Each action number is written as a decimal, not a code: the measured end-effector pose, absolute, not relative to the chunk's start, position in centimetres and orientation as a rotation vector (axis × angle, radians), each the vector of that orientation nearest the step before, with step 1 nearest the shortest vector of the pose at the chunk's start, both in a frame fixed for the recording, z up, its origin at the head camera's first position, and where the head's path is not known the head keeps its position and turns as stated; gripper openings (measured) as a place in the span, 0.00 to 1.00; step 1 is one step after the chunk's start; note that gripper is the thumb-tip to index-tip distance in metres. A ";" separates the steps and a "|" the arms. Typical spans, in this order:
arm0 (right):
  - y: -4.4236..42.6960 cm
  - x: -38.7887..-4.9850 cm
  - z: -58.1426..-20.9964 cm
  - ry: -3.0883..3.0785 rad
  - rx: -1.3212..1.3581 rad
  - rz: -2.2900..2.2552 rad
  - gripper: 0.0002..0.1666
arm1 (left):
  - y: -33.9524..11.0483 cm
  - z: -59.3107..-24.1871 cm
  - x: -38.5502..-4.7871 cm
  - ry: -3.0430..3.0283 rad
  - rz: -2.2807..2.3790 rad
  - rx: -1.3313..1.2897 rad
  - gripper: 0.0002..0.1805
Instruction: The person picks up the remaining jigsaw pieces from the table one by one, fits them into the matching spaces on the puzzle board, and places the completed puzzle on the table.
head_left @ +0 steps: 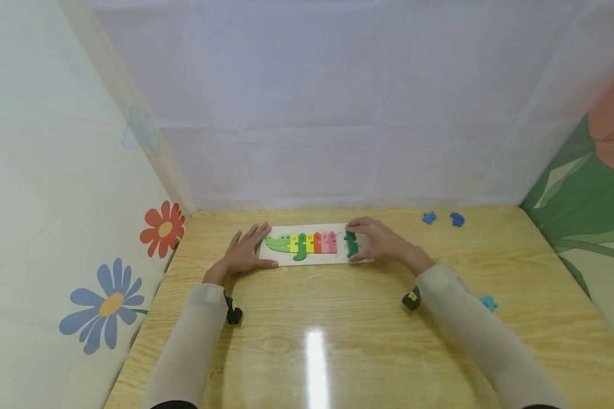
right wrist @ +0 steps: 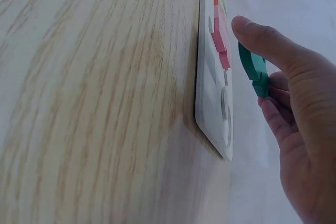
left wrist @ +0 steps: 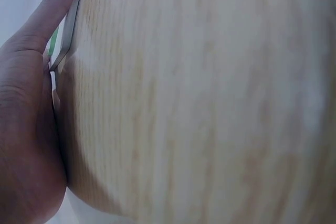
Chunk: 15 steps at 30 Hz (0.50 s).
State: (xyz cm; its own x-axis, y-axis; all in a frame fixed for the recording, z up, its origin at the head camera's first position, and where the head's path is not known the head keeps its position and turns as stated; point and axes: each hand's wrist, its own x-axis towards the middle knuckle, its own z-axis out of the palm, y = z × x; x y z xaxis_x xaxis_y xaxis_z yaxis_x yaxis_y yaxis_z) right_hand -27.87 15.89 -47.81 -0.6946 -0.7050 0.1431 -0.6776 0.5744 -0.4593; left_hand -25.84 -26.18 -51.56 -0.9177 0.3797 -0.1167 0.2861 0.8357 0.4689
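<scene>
A white puzzle board (head_left: 317,261) lies on the table with a crocodile of coloured pieces set in it: a light green head piece (head_left: 278,243), then yellow, green, orange and pink ones. My left hand (head_left: 243,251) spans the board's left end. Its fingers are fairly straight, and its thumb (left wrist: 50,11) lies along the near edge. Above the board's right end, my right hand (head_left: 381,241) pinches a dark green puzzle piece (right wrist: 253,64) between thumb and fingers. In the right wrist view that piece is apart from the board, beside bare recesses.
Two blue puzzle pieces (head_left: 429,217) lie at the back right of the wooden table (head_left: 276,318). A turquoise piece (head_left: 489,303) lies beyond the right forearm, partly hidden by the sleeve. A pale cloth wall (head_left: 358,113) rises behind the table.
</scene>
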 end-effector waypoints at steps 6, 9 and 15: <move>15.4 -28.0 -47.9 2.727 -1.158 -0.767 0.52 | -26.3 -51.8 -26.0 2.807 0.653 0.506 0.66; 15.3 -28.0 -48.1 2.724 -1.150 -0.772 0.51 | -26.2 -51.7 -25.9 2.805 0.675 0.509 0.66; 14.9 -28.0 -48.2 2.725 -1.141 -0.783 0.50 | -26.1 -51.5 -25.7 2.807 0.689 0.503 0.65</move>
